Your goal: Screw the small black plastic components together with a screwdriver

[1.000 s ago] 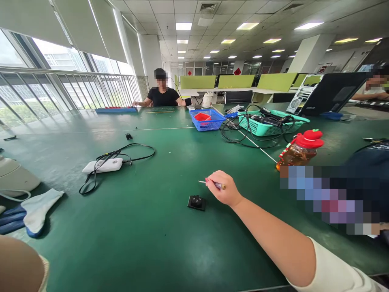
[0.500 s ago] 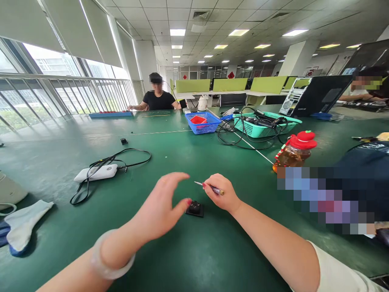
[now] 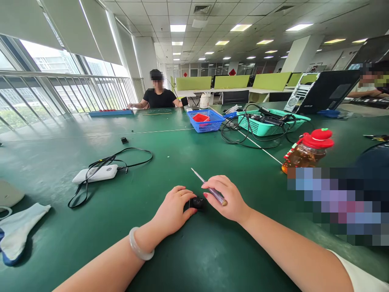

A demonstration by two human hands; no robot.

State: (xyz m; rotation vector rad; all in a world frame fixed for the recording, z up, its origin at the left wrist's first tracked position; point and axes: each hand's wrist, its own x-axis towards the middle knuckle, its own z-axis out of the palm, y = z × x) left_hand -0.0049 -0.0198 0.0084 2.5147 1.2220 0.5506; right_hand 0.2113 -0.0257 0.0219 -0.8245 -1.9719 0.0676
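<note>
My right hand (image 3: 227, 198) holds a screwdriver (image 3: 216, 195) with a thin metal shaft and a translucent purplish handle. The shaft points up and to the left, and its tip is in the air, apart from the black part. Thumb and fingers of my left hand (image 3: 173, 209) close around the left side of a small black part (image 3: 198, 202) lying on the green table (image 3: 188, 255). Some round marks or holes show on top of this part; its left side is hidden by my fingers.
A white power bank (image 3: 95, 174) with a black cable lies left, near a cloth (image 3: 26, 227). Farther back stand a blue basket (image 3: 205, 126) and a green basket (image 3: 263, 129) with cables. A red-lidded bottle (image 3: 306, 156) is right. A person (image 3: 158, 95) sits across the table.
My left hand has come down from above and closed on the black part. The screwdriver, still in my right hand, now shows more of its shaft and points more upward.
</note>
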